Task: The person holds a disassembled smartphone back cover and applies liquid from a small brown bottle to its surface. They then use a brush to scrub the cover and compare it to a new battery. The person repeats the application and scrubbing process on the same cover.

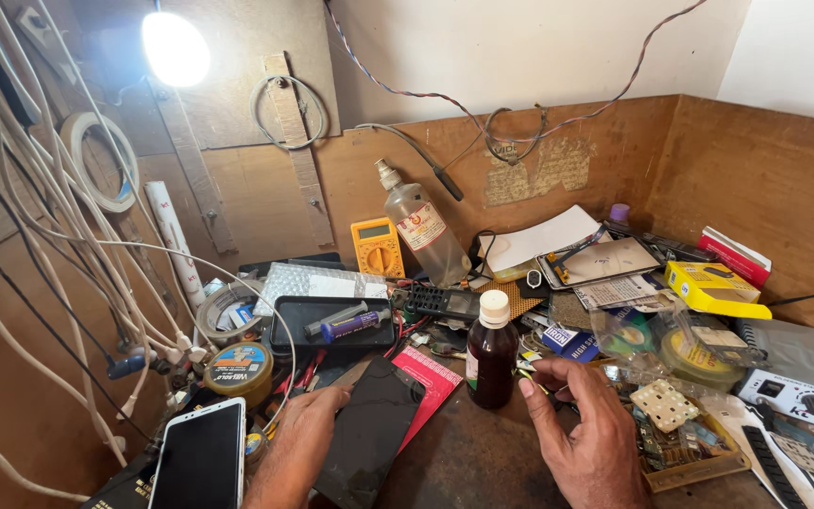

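My left hand (301,441) rests on the left edge of a dark phone (369,434) that lies screen up on the bench, fingers curled against its side. My right hand (584,434) is to the right of it, fingertips pinched around something small and thin near a yellow-tipped tool (526,374); what it pinches is too small to tell. A dark brown bottle with a white cap (492,353) stands upright between the two hands, just behind them. A red card (431,380) lies partly under the phone.
A white phone (203,457) lies at the front left. Behind are a black tray (305,320) with tubes, a yellow multimeter (377,247), a clear squeeze bottle (418,224), tape rolls, boxes, a soldering station (796,372) at right and hanging cables at left.
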